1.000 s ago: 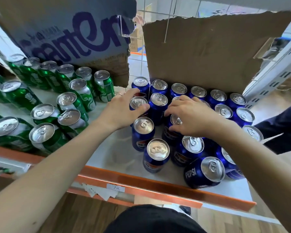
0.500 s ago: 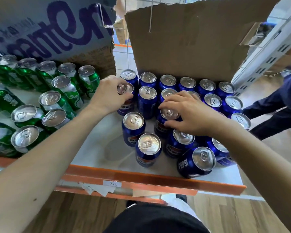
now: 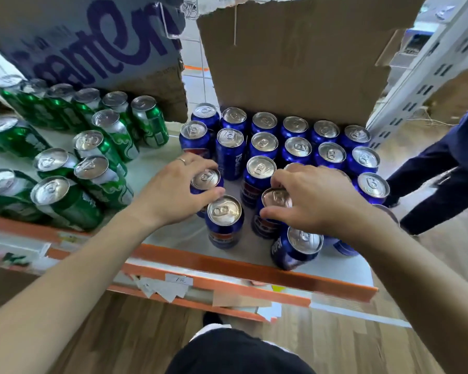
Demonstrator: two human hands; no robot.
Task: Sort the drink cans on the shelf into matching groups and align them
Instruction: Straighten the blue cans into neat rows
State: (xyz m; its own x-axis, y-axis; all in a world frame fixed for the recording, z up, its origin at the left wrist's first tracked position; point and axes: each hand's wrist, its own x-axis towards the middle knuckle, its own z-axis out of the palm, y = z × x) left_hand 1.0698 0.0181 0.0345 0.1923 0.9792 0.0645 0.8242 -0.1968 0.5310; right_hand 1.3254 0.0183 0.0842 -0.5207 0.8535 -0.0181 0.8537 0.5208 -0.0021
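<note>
- Since a moment ago the left hand (image 3: 170, 190) has shifted nearer, from a back-row can to a closer one.
- The shelf (image 3: 179, 233) holds green cans (image 3: 92, 168) left of the hands, and blue cans (image 3: 297, 147) beyond and beneath them.
- I judge the blue cans rigid, slick and hefty if full; they are best gripped round the top rim.
- Curled left-hand fingers clamp the near can (image 3: 205, 179); the right hand (image 3: 316, 201) pinches the middle can (image 3: 276, 197).

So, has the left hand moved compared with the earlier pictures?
Yes. The left hand came back from the rear can rows toward the orange shelf edge, and now grips a blue can nearer the front.
</note>
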